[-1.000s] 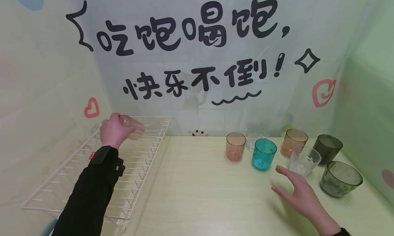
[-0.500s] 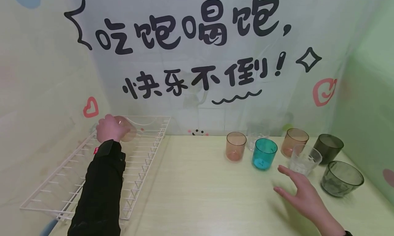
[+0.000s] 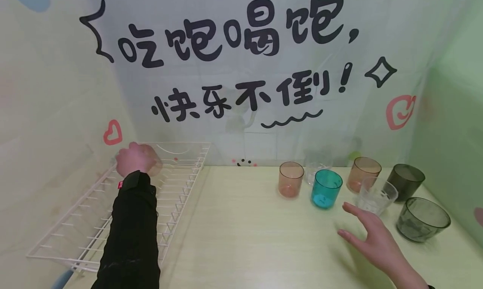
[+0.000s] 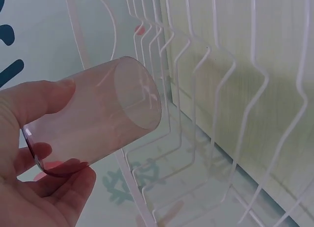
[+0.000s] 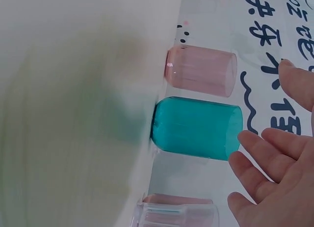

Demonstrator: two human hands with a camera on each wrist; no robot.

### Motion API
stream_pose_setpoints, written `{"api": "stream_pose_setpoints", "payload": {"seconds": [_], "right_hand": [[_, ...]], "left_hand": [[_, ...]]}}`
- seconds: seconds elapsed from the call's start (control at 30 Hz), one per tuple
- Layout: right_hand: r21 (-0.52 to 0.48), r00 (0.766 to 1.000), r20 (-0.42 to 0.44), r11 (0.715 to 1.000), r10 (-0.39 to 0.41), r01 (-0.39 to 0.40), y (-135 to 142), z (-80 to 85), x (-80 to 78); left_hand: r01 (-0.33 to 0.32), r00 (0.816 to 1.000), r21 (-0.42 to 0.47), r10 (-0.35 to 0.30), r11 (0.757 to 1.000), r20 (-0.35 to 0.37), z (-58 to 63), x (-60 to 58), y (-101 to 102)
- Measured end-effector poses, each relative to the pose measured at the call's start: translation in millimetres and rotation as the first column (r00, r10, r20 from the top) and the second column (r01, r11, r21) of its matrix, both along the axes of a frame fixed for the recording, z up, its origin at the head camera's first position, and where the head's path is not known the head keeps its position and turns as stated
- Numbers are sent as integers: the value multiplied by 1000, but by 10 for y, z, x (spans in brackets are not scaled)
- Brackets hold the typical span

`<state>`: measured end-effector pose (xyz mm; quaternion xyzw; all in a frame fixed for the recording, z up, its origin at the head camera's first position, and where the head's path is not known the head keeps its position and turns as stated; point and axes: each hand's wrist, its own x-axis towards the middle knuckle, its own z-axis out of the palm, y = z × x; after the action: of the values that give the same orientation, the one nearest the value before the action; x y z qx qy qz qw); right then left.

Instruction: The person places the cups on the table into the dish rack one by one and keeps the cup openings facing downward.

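My left hand (image 3: 132,160) holds a see-through pink cup (image 4: 93,119) over the far end of a white wire rack (image 3: 198,171). In the left wrist view, the thumb lies along the cup's upper side and the fingers curl under its base. The cup lies tilted on its side, mouth facing the rack's bent wires. In the head view most of it is hidden behind the hand. My right hand (image 3: 377,243) is held above the table with spread, relaxed fingers and nothing in it. Nearest to it are a clear cup (image 3: 375,197) and a teal cup (image 3: 326,189).
A second pink cup (image 3: 291,180) stands left of the teal one, with a clear cup (image 3: 316,165) behind. Farther right are another pink cup (image 3: 363,171), a dark grey cup (image 3: 405,183) and a grey glass bowl (image 3: 422,220), near the green wall (image 3: 449,155).
My left hand has moved slightly left and lower with the pink cup, which has gone from out in front of the fingers to mostly behind the hand. The right hand stays almost still.
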<state>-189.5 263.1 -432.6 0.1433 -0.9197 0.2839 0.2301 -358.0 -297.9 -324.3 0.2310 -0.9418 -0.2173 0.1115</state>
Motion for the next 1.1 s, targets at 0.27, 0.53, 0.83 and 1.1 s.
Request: {"api": "stream_pose_setpoints", "payload": {"seconds": [0.27,0.53,0.83,1.1], "right_hand": [[9,1000,-17,1000,-2,3,9,-3,18],[20,1000,-26,1000,-10,10,9,2,36],[25,998,-65,1000,-3,5,63,3,16],[46,995,-98,999,6,-1,138,63,-58]], "left_hand": [[-4,1000,-23,4,1000,21,-68,-79,1],[19,1000,15,-19,1000,14,-132,-158,-38],[-9,999,42,7,999,42,-203,-194,-46],[-25,997,24,23,999,74,-245,-232,-77]]}}
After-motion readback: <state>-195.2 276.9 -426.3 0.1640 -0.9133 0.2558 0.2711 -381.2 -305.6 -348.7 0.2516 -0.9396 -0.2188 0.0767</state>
